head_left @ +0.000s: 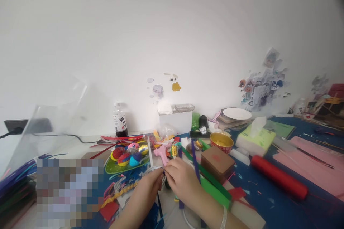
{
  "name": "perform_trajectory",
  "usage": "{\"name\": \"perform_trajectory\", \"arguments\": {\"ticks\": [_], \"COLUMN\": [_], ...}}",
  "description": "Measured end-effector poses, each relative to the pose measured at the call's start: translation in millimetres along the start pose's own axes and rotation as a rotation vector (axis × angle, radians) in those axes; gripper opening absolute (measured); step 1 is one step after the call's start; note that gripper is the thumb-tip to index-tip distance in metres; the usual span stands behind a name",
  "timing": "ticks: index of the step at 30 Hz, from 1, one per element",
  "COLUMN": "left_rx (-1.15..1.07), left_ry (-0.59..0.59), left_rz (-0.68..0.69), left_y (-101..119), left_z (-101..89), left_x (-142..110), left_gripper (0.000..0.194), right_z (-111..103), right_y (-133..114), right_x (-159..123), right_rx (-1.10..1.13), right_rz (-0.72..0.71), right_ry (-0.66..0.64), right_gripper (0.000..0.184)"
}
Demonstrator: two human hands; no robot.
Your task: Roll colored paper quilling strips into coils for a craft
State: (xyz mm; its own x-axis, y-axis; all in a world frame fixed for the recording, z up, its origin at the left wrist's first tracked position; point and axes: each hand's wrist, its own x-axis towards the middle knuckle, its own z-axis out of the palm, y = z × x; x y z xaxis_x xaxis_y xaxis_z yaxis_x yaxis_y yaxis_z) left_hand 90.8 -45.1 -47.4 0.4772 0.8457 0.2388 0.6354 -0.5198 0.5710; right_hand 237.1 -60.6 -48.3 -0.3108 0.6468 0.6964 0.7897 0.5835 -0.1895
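My left hand (153, 182) and my right hand (178, 177) meet low in the middle of the view, fingertips pinched together. Whatever lies between them is tiny and dark, mostly covered by the fingers. Below the left fingers a thin dark strip (160, 205) runs down; I cannot tell whether it is held. Just beyond the fingertips lies a pink glue gun (161, 153), with a gold ribbed roll (174, 151) beside it. To the left, several colourful wound balls (124, 159) rest on a green leaf-shaped tray (111, 167).
A brown box (217, 162), a gold-lined red bowl (221, 143) and a red roll (279, 177) stand or lie to the right, near a tissue pack (256, 139). A bottle (120, 120) stands by the wall. Coloured strips and scraps litter the blue table.
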Motion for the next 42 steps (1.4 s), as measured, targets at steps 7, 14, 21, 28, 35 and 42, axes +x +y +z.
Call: {"name": "perform_trajectory", "arguments": {"ticks": [7,14,21,28,35,42], "left_rx": [0.017,-0.039,-0.116,-0.027,-0.050,-0.008], "left_ry": [-0.006,-0.011,0.022,0.022,0.022,0.046], "left_rz": [0.012,0.031,-0.004,0.002,0.037,0.037], "left_y": [0.6,-1.4,0.5,1.8,-3.3,0.4], "left_z": [-0.9,-2.4,-3.6,-1.9,0.4,-3.5], "left_x": [1.1,0.2,-0.1,0.3,0.8,-0.4], "left_gripper": [0.026,0.027,0.026,0.026,0.028,0.026], "right_z": [4.6,-2.1,-9.7,-6.3,-7.0,-8.7], "right_y": [2.5,4.2,5.0,2.6,4.2,2.3], "right_x": [-1.2,2.4,3.7,3.5,3.5,2.2], "right_rx": [-0.059,0.031,0.040,0.090,0.103,0.137], "right_rz": [-0.024,0.045,0.079,0.068,0.087,0.047], "right_ry": [-0.029,-0.004,0.039,-0.009,-0.049,-0.025], "right_gripper": [0.019,0.019,0.017,0.017,0.015,0.018]}}
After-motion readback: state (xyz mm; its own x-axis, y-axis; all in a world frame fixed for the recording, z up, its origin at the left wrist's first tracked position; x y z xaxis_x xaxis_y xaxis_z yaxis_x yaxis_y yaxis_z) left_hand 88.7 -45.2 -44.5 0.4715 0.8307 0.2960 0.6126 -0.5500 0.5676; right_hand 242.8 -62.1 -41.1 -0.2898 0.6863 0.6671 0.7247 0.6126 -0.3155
